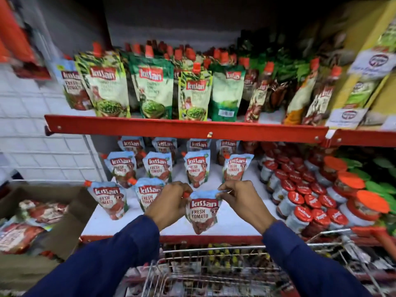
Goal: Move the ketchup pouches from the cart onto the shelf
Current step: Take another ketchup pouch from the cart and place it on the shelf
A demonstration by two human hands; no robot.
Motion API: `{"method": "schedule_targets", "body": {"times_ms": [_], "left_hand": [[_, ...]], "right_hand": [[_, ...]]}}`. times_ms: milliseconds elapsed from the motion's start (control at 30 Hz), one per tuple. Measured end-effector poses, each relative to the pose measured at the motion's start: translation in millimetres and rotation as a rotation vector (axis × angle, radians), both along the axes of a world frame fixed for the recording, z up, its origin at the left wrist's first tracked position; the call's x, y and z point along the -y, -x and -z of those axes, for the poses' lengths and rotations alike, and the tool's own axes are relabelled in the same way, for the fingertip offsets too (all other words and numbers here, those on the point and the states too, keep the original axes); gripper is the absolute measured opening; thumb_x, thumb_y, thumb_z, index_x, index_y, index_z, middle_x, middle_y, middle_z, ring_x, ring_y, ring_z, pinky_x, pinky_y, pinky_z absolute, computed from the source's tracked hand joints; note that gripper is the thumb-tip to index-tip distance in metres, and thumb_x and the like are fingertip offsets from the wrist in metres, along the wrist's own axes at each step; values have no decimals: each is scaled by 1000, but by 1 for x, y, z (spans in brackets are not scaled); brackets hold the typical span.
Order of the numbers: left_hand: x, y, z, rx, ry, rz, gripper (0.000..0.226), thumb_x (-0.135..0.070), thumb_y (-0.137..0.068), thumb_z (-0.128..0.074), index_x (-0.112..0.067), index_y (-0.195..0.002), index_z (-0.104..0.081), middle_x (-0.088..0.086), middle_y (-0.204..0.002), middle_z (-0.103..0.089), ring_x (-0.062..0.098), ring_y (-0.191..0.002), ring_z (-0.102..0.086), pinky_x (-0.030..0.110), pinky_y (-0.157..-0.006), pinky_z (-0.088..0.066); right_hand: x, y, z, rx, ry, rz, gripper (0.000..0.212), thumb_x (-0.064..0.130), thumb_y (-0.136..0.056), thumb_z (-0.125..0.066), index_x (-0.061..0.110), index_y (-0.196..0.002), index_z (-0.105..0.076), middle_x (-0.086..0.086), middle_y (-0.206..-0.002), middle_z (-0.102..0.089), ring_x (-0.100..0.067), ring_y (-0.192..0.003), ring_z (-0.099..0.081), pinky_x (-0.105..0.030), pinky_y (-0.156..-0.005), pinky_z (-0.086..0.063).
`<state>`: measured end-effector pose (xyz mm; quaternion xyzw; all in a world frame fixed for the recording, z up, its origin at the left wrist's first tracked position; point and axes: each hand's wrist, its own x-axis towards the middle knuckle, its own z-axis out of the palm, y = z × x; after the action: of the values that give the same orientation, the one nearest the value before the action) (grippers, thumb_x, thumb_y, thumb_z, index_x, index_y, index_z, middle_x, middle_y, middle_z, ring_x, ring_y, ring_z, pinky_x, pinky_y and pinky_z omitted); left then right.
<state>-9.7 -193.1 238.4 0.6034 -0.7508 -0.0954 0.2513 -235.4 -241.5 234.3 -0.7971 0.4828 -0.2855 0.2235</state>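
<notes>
Both hands hold one ketchup pouch (201,213) by its top corners, hanging upright just above the front of the white lower shelf (233,224). My left hand (171,200) pinches the corner with the red cap, and my right hand (237,198) pinches the other corner. Several matching pouches stand in rows on that shelf, the nearest ones (108,199) to the left of the held pouch. The wire cart (214,266) sits directly below my arms, its contents blurred.
Red-lidded jars (304,196) fill the right part of the lower shelf. The upper red-edged shelf (184,127) carries green chutney pouches (154,86). An open cardboard box (42,213) with more pouches stands at the left.
</notes>
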Motion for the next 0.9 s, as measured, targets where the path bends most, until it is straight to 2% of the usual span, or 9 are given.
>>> {"method": "schedule_targets", "body": {"times_ms": [67, 133, 233, 400, 600, 700, 767, 833, 900], "left_hand": [[15, -5, -2, 6, -10, -11, 16, -9, -85, -63, -15, -99, -69, 9, -95, -72, 28, -89, -64, 27, -67, -40], [27, -8, -2, 4, -30, -38, 16, -7, -85, -64, -13, -99, -69, 10, -96, -72, 29, -89, -64, 27, -68, -41], [44, -12, 2, -7, -74, -67, 17, -7, -86, -64, -12, -101, -70, 9, -102, -73, 26, -90, -64, 27, -71, -44], [62, -16, 11, -20, -127, -89, 20, -4, -85, -64, -11, -102, -70, 9, -103, -73, 26, -91, -65, 27, -72, -47], [73, -16, 19, -19, -151, -61, 20, -3, -85, -63, -9, -102, -70, 12, -103, -73, 28, -91, -66, 30, -75, -51], [76, -16, 25, -14, -164, -74, 19, -5, -86, -63, -11, -102, -71, 11, -102, -74, 28, -88, -66, 34, -76, -55], [76, -14, 26, -19, -167, -73, 19, -5, -86, -62, -12, -102, -71, 10, -102, -74, 27, -88, -66, 32, -75, -54], [76, -13, 28, -33, -170, -68, 21, -7, -88, -61, -15, -105, -71, 8, -103, -74, 25, -89, -67, 32, -77, -54], [75, -13, 30, -38, -186, -73, 21, -11, -90, -61, -19, -107, -70, 5, -106, -74, 24, -90, -67, 37, -80, -58]], "right_hand": [[13, -9, -1, -10, 16, 2, 8, 18, -89, -71, 12, -87, -75, 0, -77, -70, -12, -70, -62, -27, -64, -45], [27, -18, 3, -20, 5, 13, 9, 18, -89, -70, 11, -85, -74, -2, -78, -71, -13, -70, -62, -30, -63, -46], [45, -27, 13, -17, -40, 43, 8, 19, -89, -71, 12, -88, -74, 5, -79, -66, -3, -68, -56, -22, -62, -40], [62, -36, 26, -43, -72, 78, 9, 21, -90, -71, 13, -91, -74, 2, -85, -68, -11, -76, -59, -19, -63, -40], [70, -35, 34, -65, -72, 89, 7, 19, -88, -72, 13, -89, -75, 1, -82, -69, -12, -74, -59, -21, -64, -41], [71, -35, 37, -73, -88, 95, 7, 19, -88, -72, 13, -89, -76, -5, -88, -74, -15, -76, -62, -25, -67, -46], [71, -34, 37, -67, -102, 106, 7, 18, -88, -72, 12, -89, -76, -7, -88, -74, -16, -77, -63, -27, -68, -47], [72, -32, 36, -58, -115, 113, 7, 16, -88, -72, 11, -87, -76, -8, -89, -74, -16, -76, -62, -25, -67, -45], [72, -31, 35, -59, -126, 116, 7, 16, -89, -71, 10, -88, -76, -8, -90, -74, -16, -77, -61, -22, -65, -42]]}}
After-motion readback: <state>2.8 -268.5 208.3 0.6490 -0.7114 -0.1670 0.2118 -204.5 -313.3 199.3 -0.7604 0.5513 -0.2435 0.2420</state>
